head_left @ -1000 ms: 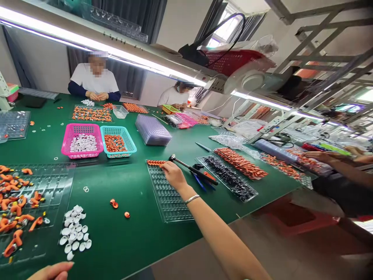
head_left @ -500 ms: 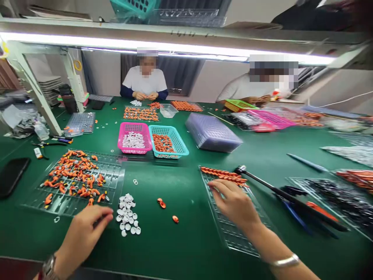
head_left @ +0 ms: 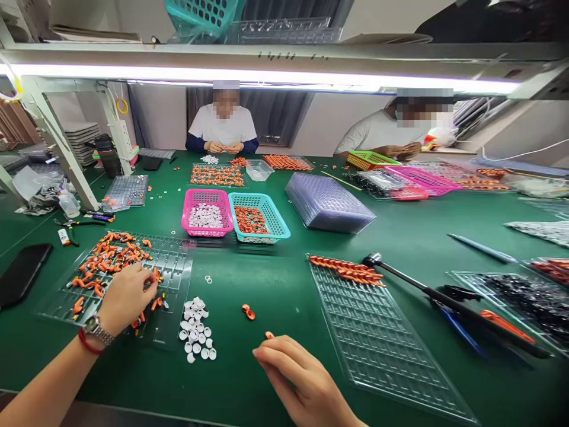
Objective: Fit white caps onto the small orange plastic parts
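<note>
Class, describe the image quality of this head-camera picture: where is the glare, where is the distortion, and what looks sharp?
Head view: the strip light overhead blows out to white; wide-angle distortion stretches the clear tray toward the corner; the pink basket looks sharp.

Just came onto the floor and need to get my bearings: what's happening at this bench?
A person sorts small parts on a green table. The left hand reaches into orange pieces heaped on a clear tray; the right hand rests by a loose orange piece, near a pile of white caps. Two other people work across the table.
</note>
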Demonstrator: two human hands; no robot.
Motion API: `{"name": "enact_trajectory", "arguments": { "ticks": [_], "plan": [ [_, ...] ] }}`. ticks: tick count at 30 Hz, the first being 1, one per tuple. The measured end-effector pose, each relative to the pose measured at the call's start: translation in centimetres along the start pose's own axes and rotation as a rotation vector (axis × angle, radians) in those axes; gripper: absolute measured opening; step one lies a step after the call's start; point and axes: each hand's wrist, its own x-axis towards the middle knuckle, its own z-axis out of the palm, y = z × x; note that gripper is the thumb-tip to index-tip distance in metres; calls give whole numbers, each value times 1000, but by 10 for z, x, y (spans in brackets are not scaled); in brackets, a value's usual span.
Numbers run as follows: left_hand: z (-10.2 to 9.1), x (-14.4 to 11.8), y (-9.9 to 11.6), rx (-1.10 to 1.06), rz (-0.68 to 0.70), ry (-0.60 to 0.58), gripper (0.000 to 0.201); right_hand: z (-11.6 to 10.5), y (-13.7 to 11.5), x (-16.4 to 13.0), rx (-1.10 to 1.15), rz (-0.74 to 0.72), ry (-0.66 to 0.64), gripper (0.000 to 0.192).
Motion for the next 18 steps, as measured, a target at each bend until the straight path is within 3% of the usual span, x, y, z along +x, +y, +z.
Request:
{"name": "enact_trajectory", "arguments": {
  "ticks": [8, 13, 15, 18],
  "plan": [
    [-3, -8, 7, -140, 7, -153, 20, 6, -13, -5, 91, 43, 14, 30],
    [-4, -7, 10, -274, -17, -104, 25, 8, -20, -9, 150, 79, 56, 30],
    [-4, -16, 21, -347, -11, -81, 26, 12, -24, -8, 200, 115, 76, 29],
    [6, -40, 55, -535, 36, -101, 30, 26, -33, -4, 285, 178, 125, 18]
  ]
}}
